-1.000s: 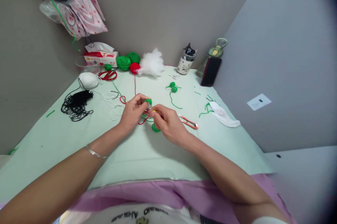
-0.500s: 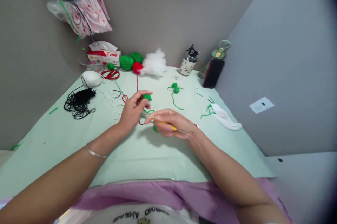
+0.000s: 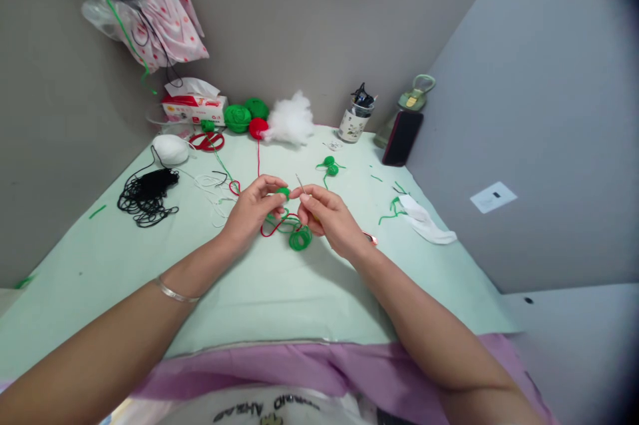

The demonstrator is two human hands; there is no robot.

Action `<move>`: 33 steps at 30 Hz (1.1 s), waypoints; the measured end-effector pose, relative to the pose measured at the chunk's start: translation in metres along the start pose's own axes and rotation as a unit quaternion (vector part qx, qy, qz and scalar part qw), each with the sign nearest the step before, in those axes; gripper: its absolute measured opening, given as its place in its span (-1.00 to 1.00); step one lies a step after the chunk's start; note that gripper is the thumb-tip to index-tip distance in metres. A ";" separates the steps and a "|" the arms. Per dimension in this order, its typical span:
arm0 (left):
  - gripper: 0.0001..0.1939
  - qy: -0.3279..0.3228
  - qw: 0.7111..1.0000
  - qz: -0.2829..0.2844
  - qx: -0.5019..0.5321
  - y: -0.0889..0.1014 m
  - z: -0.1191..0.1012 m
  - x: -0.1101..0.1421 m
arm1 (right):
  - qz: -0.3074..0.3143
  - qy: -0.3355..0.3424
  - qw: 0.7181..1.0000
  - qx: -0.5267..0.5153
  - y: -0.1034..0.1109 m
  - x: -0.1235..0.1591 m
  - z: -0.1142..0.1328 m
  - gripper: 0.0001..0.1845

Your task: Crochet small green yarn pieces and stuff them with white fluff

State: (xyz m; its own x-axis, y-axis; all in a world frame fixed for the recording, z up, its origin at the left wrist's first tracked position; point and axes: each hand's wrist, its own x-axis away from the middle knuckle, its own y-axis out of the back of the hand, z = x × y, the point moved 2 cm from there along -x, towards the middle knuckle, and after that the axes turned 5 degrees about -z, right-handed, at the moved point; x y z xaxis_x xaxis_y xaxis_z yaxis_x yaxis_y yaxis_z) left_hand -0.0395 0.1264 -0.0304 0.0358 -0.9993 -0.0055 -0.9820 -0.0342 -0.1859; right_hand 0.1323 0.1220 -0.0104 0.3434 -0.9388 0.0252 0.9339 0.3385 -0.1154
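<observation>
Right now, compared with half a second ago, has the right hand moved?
Yes. Judged against the white wall plate, the right hand has moved higher in the picture, uncovering more of the green yarn coil.

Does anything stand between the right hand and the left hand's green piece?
Nothing visible does. The right hand, holding a thin metal tool, is close beside the green piece; the green coil lies nearer the person.

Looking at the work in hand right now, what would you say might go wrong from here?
The red strand lies among loose green yarn beside the green coil, so they might tangle. The right hand holds a slim metal tool close to the left hand, so a slip could jab its fingers. The small green piece in the left hand's grip might slide out.
</observation>
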 end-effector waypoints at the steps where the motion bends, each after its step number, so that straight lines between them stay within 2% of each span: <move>1: -0.75 -0.007 1.000 -0.001 -0.006 0.001 0.001 -0.001 | -0.002 0.004 1.000 0.009 0.000 0.001 0.000 -0.68; 10: -0.71 -0.019 0.999 0.033 -0.002 0.002 0.003 -0.002 | -0.034 0.018 0.998 0.040 0.002 0.000 -0.002 -0.64; 16: -0.67 -0.032 0.999 0.026 -0.020 0.003 0.003 -0.004 | 0.007 0.008 0.994 0.106 0.001 0.004 0.004 -0.60; 22: -0.70 -0.061 0.996 0.004 -0.062 0.002 0.003 0.000 | 0.071 -0.042 0.989 0.124 -0.001 0.009 0.006 -0.64; 33: -0.69 -0.112 0.985 0.009 -0.129 0.001 0.009 0.003 | 0.082 -0.075 0.990 0.082 0.004 0.004 0.000 -0.68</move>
State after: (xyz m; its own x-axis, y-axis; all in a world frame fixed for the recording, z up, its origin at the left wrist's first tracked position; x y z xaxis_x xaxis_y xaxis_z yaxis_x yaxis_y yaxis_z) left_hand -0.0388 0.1231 -0.0396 0.0305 -0.9730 -0.2289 -0.9962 -0.0481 0.0719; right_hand 0.1372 0.1196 -0.0104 0.4919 -0.8543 0.1680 0.8633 0.5036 0.0330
